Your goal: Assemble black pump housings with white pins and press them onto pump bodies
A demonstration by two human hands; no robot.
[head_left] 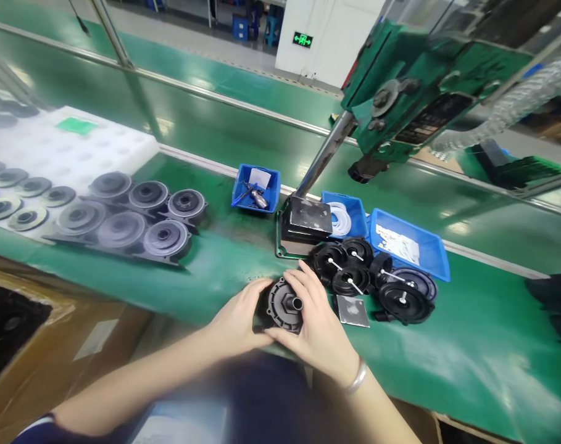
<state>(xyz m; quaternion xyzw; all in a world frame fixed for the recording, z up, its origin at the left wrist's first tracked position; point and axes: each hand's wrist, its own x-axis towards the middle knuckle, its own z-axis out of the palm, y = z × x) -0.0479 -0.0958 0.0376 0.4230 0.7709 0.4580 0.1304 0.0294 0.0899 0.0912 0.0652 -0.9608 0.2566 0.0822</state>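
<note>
Both hands hold one black round plastic pump part (pixel 284 305) at the near edge of the green bench. My left hand (pixel 239 320) wraps its left side. My right hand (pixel 316 327), with a bracelet on the wrist, curls over its right side, fingers on top. The part has a ribbed face and a short central tube. Just to the right lie several similar black round parts with white shafts (pixel 354 274) and a small grey square plate (pixel 353 310).
A green press machine (pixel 400 92) on a slanted steel column stands over a black block (pixel 308 222). Three blue bins (pixel 257 188) (pixel 347 216) (pixel 412 250) sit behind. Several dark discs (pixel 127 216) lie left on a white tray (pixel 62 145). A cardboard box (pixel 34 345) stands below left.
</note>
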